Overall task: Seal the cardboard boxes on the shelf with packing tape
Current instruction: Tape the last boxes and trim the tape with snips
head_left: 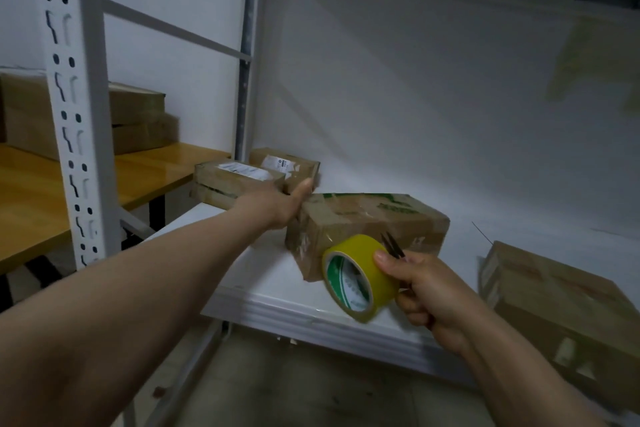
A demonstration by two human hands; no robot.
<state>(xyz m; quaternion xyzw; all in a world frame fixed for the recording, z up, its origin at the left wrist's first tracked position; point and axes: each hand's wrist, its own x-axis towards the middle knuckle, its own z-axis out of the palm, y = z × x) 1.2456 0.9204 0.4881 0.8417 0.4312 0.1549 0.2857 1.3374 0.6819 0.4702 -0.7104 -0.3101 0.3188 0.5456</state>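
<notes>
Now bracing the cardboard box (367, 229) with the left hand (287, 203), thumb lying along the top left edge, the other fingers hidden behind that end, so seemingly gripping rather than merely resting.

Holding the tape roll (360, 277) in the right hand (426, 291), thumb pressing on the yellow outer band, fingers curling under and behind it. Also pinching a thin dark tool (393, 246) in the same hand, probably small scissors, though too blurred for certainty.

Finding the box near the front edge of the white shelf (277, 295), toward the middle and turned at an angle. Seeing the roll just in front of its near end, touching or apart being impossible to tell.

Judging the box light, stiff at the corners and softer across the top flaps. Reading the glossy tape on its top as likely slippery, so favouring a hold at a corner or end over pressing on the seam. Judging the roll light and rigid, best held by core and rim, keeping fingers off the sticky side.

Noting small labelled boxes (239, 180) at the back left corner of the shelf and another box (554, 305) by its right edge. Noting more cartons (138, 121) on the wooden counter (34, 211) beyond the upright (76, 97).
</notes>
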